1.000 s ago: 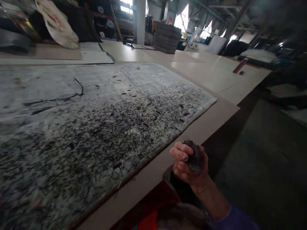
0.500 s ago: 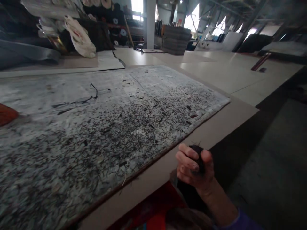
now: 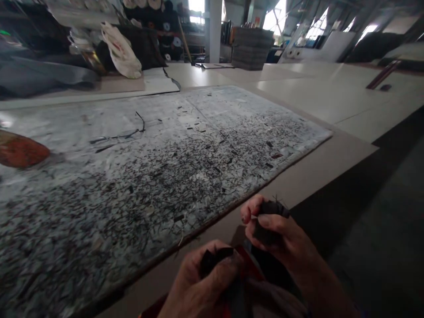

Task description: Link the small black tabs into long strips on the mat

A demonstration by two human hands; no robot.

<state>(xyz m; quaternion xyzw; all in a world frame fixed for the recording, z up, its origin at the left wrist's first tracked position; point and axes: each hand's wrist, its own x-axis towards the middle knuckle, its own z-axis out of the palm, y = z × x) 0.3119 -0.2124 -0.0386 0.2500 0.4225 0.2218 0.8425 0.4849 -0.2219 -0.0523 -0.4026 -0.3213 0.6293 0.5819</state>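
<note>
My left hand (image 3: 208,280) is low in the view, thumb closed over a dark folded piece (image 3: 212,260) that looks like cloth or thin strip material. Just to its right and a little higher, my right hand (image 3: 285,238) is closed round a dark bundle (image 3: 273,208) with thin threads sticking out of its top. What the bundle is made of cannot be made out. Both hands are held in front of the table's near edge, apart from each other. Beside them lies a whitish board (image 3: 159,106) strewn with dark thread clippings (image 3: 185,176).
An orange-brown rounded object (image 3: 23,150) lies on the board at the left. Thin black strips (image 3: 119,137) rest near it. Farther back are a white plastic bag (image 3: 121,51), a stack of dark sheets (image 3: 251,47) and a dark reddish bar-like object (image 3: 384,75).
My left hand has come into view from below with a dark piece in it. My right hand has turned, its thumb now across the bundle. The view has shifted slightly left.
</note>
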